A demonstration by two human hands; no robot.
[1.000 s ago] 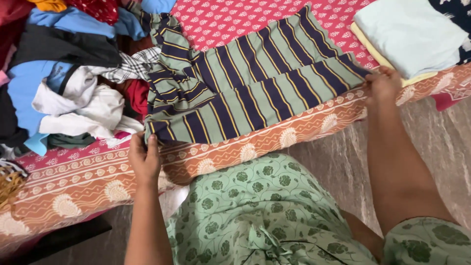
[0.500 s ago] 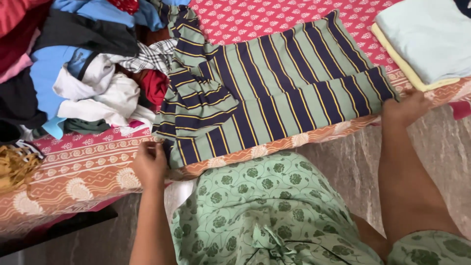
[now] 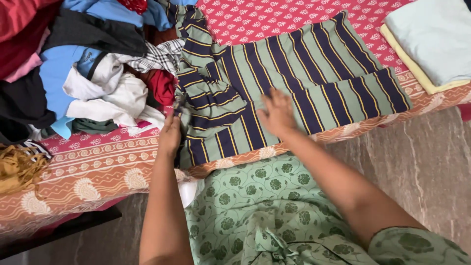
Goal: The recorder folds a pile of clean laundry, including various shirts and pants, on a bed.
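A green and navy striped garment (image 3: 314, 73) lies spread flat on the red patterned bedsheet (image 3: 93, 172), its sleeve folded over near the left. My left hand (image 3: 170, 135) pinches the garment's left lower edge. Near the garment's middle, my right hand (image 3: 277, 114) presses flat on the stripes with fingers spread. I wear a green printed dress (image 3: 255, 206) below.
A heap of mixed clothes (image 3: 93, 68) in blue, white, black and red fills the left of the bed. Folded pale green and yellow cloths (image 3: 431, 44) sit at the right. A mustard cloth (image 3: 17, 167) lies at the far left. Grey stone floor (image 3: 427, 162) is to the right.
My right hand has left the garment's right corner and moved left onto its middle. My left hand has shifted up along the left edge. The view has drawn closer.
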